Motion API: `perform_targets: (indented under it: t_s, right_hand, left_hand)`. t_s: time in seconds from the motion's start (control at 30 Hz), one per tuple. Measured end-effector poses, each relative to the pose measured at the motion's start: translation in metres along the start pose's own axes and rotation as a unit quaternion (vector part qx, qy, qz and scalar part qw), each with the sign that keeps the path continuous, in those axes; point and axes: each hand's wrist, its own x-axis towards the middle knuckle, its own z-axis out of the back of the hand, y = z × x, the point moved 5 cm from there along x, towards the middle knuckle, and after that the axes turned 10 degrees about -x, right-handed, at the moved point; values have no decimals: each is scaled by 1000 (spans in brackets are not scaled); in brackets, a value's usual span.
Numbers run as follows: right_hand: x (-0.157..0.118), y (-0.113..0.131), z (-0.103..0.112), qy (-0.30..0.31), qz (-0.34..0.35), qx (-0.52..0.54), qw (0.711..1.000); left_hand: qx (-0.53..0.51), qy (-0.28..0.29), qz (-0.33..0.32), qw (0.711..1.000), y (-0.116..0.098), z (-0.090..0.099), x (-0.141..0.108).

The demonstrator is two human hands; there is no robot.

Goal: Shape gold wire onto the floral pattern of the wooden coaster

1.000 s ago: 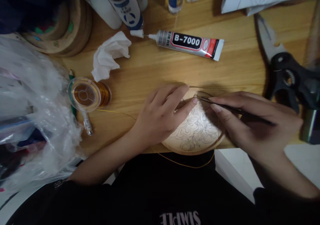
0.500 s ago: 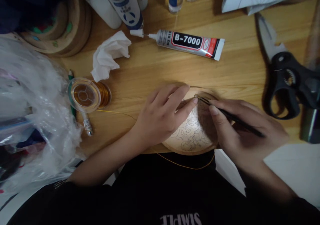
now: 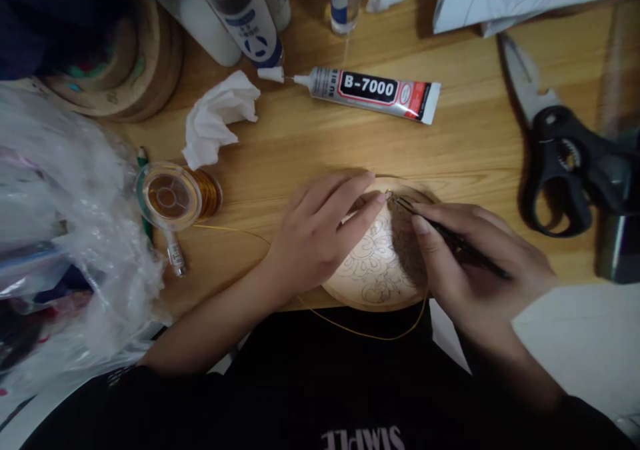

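"What has just changed?"
"The right hand point(image 3: 465, 283) has drawn in toward the left hand point(image 3: 320, 233), its slim black pointed tool point(image 3: 470, 249) (tweezers, I think) slanting more steeply. The left has barely moved, so the work seems to stay at one spot."

"How do they grip?"
"The right pinches the tool between thumb and fingers. The left lies palm down, a fingertip beside a tiny gold loop point(image 3: 389, 194); whether it pinches anything, I can't tell."

"On what?"
"A pale, round, smooth-looking panel point(image 3: 383, 283) inked with petals and curls, at the near edge of the yellowish wood-grained desk point(image 3: 350, 143). Below it sags a thin, gold, wiry strand point(image 3: 390, 339); leftward sits a clear plastic spool wound with gold point(image 3: 173, 197)."
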Motion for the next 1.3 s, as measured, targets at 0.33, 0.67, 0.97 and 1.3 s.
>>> perform_targets:
  t_s: [0.33,0.67,0.97,1.3]
  right_hand:
    - [0,2,-1,-3,17,17,1000]
    - [-1,0,0,-9,20,11,1000]
    - [-2,-4,-1,-13,28,26,999]
    - [-1,-3,-2,-13,26,29,999]
  left_hand:
    - [22,1,-17,1000,-2,-1,1]
    - [106,10,-36,994,-11,2,6]
    - [133,12,-51,990,-15,3,8]
    - [48,-22,-29,998,-4,-1,-1]
